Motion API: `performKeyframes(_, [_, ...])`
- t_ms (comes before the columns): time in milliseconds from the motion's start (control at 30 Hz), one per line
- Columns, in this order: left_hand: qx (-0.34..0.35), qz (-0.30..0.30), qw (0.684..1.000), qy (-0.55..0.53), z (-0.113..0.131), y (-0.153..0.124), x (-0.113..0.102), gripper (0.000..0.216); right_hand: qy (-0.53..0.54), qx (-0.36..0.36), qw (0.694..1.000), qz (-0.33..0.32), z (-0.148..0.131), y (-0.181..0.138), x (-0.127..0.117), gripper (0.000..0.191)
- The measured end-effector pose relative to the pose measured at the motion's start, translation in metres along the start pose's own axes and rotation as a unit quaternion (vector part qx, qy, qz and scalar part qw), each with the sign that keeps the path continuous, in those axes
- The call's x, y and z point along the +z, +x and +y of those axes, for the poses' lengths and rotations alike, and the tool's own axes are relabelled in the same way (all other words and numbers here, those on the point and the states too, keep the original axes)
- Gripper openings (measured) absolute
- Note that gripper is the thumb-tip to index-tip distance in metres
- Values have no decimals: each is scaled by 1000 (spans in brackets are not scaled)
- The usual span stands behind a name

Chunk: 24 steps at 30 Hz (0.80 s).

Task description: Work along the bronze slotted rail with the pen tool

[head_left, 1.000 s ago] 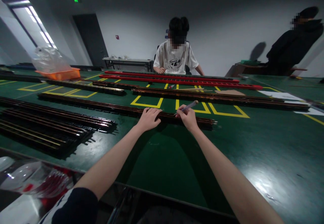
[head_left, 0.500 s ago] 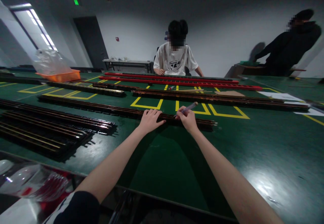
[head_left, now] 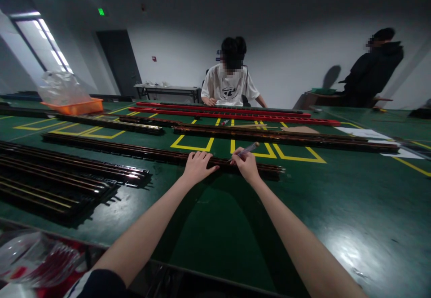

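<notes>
A long dark rail with copper-coloured strips lies across the green table in front of me. My left hand rests on top of it, fingers stretched over and thumb pointing right. Close by on the right, my right hand is closed around a slim, clear-bodied pen with a brownish end. The pen slants, its lower end down at the rail near my left thumb; I cannot make out whether the tip touches. The rail's right end sticks out past my right hand.
Several similar dark rails lie at the left, another farther back. Red rails lie before a seated person. An orange basket holds plastic bags. Someone in black stands at the right. Plastic packaging sits lower left.
The view has shifted slightly, so the table scene sits a little lower and further left. The standing person is more upright, arm drawn in. Both my hands stay at the same place on the rail.
</notes>
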<state>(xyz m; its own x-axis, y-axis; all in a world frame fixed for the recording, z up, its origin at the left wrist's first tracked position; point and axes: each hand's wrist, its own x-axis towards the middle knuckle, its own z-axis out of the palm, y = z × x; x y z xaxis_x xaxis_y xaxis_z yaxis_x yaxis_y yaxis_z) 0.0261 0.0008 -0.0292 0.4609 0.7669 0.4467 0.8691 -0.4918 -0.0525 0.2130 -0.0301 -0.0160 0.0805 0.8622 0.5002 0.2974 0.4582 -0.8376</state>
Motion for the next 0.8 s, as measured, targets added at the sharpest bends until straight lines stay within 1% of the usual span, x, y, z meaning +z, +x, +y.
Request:
performKeyframes(300, [-2,-3,1000,-8,1,1,-1,43,-16,-1,1000,0,-1,0,0,14])
performKeyframes(800, [-12,-11,1000,-7,3,1,-2,42,9,7,1000,0,2,1,1,12])
